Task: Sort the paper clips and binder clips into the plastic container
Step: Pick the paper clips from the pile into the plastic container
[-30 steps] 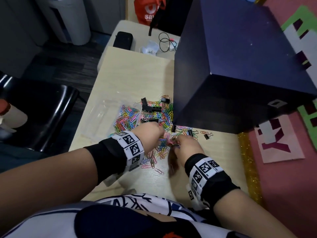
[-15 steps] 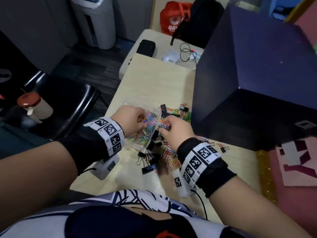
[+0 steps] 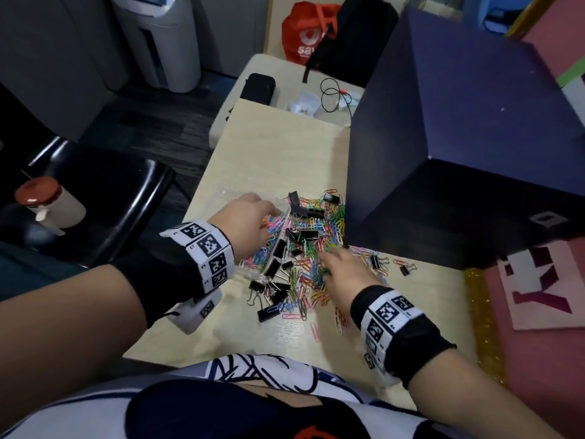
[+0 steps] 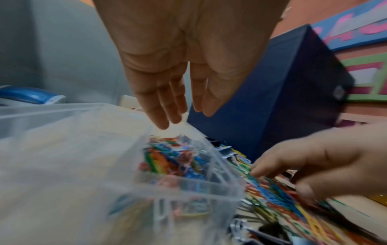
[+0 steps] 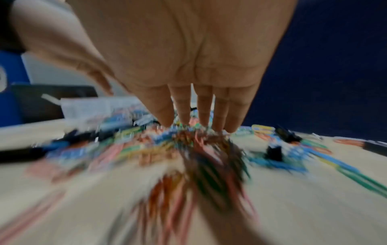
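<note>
While the right hand (image 3: 340, 274) is laid with straight fingers (image 5: 184, 107) on the paper clips (image 3: 311, 280) on the desk (image 3: 278, 160), binder clips (image 3: 269, 299) risk being swept into the plastic container (image 4: 188, 185) under the left hand (image 3: 245, 223), fingers loose.

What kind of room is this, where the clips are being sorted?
Probably an office or a classroom workroom: a pale wooden desk, a grey-and-blue floor machine that may be a shredder, and cut-paper letter displays at the right.
</note>
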Demonstrator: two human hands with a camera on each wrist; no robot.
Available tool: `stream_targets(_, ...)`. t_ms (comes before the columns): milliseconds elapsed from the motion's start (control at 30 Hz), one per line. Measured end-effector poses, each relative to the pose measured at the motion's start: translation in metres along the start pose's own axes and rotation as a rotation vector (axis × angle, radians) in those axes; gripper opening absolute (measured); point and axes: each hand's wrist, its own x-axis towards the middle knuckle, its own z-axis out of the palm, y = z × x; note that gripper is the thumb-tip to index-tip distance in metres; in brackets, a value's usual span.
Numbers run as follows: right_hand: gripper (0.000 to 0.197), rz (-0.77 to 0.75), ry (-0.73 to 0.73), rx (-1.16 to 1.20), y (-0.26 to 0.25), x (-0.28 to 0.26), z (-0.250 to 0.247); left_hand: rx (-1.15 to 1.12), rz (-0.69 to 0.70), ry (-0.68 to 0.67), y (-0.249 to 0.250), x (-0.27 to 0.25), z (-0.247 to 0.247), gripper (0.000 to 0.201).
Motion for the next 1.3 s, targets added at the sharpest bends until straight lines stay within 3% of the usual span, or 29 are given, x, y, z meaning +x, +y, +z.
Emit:
stream_targets(100, 0.055, -0.056, -0.004, -0.071, 0.011, -0.012, 0.014, 0.017, 0.122, -0.038, 0.02, -0.003, 0.007, 0.036)
stream_targets(200, 0.044, -0.03, 0.03, 0.043, 0.021, -0.019, 0.015, 0.125, 0.271, -0.159, 0.041, -0.009, 0.021, 0.034)
stream_targets(333, 0.035, 0.201, 0.173, 0.095, 0.037, -0.027, 0.006, 0.296, 0.369, -0.317, 0.059, -0.012, 0.047, 0.037)
stream_targets(400, 0.036, 0.333, 0.162, 0.098, 0.044, -0.034, 0.004, 0.352, 0.377, -0.369, 0.065, -0.012, 0.057, 0.039)
stream_targets(500, 0.043, 0.459, 0.12, 0.087, 0.05, -0.043, 0.009, 0.399, 0.391, -0.415, 0.071, -0.012, 0.07, 0.06)
stream_targets(567, 0.05, 0.45, 0.114, 0.051, 0.05, -0.046, 0.015, 0.459, 0.403, -0.427, 0.074, -0.014, 0.078, 0.085)
stream_targets(633, 0.055, 0.381, 0.092, 0.045, 0.048, -0.047, 0.023, 0.521, 0.425, -0.411, 0.077, -0.017, 0.083, 0.096)
stream_targets(733, 0.052, 0.285, 0.06, 0.081, 0.043, -0.045, 0.031, 0.549, 0.45, -0.397, 0.083, -0.019, 0.084, 0.08)
stream_targets(867, 0.038, 0.3, 0.123, 0.178, 0.048, -0.041, 0.028, 0.504, 0.428, -0.377, 0.087, -0.014, 0.082, 0.047)
stream_targets(933, 0.034, 0.259, 0.171, 0.18, 0.054, -0.039, 0.025, 0.509, 0.425, -0.382, 0.088, -0.011, 0.082, 0.044)
stream_targets(1067, 0.033, 0.145, 0.13, 0.136, 0.056, -0.037, 0.023, 0.53, 0.431, -0.396, 0.089, -0.008, 0.082, 0.036)
stream_targets(1300, 0.015, 0.139, 0.202, 0.191, 0.063, -0.035, 0.014, 0.533, 0.432, -0.414, 0.091, -0.003, 0.079, 0.032)
